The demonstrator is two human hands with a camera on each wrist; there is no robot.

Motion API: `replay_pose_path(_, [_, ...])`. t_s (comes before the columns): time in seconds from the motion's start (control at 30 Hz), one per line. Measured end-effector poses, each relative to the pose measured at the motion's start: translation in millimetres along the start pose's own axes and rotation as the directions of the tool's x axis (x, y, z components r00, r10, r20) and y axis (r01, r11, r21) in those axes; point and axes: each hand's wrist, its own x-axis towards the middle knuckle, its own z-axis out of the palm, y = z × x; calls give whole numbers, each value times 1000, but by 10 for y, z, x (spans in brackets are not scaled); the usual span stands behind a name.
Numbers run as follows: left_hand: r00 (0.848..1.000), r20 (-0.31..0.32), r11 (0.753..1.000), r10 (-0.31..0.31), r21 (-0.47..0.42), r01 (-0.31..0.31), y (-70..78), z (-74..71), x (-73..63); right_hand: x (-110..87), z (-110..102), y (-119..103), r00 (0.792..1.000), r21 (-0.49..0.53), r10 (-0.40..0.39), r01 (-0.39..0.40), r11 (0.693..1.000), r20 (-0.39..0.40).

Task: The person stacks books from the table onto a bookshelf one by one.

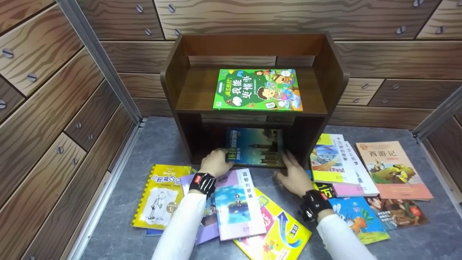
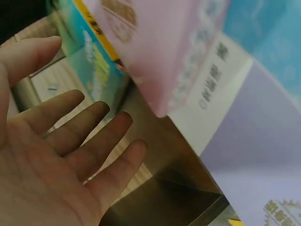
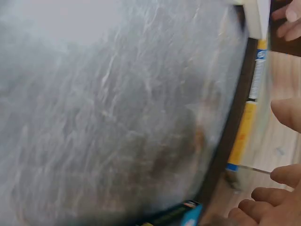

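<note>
A dark blue-green book (image 1: 256, 148) with a clock tower on its cover lies flat on the lower level of a brown wooden bookshelf (image 1: 252, 115). My left hand (image 1: 216, 163) is at the book's left front corner; its fingers look straight and spread in the left wrist view, where I cannot tell whether they touch the cover. At the right edge of the same book is my right hand (image 1: 294, 177), its fingers reaching forward along that side. On the upper level lies a green picture book (image 1: 258, 90).
In front on the left are a yellow comic book (image 1: 162, 202), a white-and-lilac book (image 1: 240, 206) and a yellow workbook (image 1: 278, 231). To the right lie an orange-pink book (image 1: 391, 169), a white-and-yellow book (image 1: 330, 159) and a blue rabbit book (image 1: 357, 216). Wood-patterned panels enclose the grey floor.
</note>
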Motion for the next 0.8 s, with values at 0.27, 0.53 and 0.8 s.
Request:
replay_pose_path(0.27, [997, -1, 997, 79, 15, -79, 65, 27, -233, -310, -124, -115, 998, 43, -61, 63, 997, -25])
replay_pose_path(0.53, [989, 107, 993, 99, 58, -106, 66, 162, -392, -686, -47, -201, 998, 96, 14, -20, 995, 69])
replay_pose_path(0.8, [983, 160, 988, 87, 111, -106, 12, 221, -428, -926, 202, -275, 981, 149, 96, -122, 981, 171])
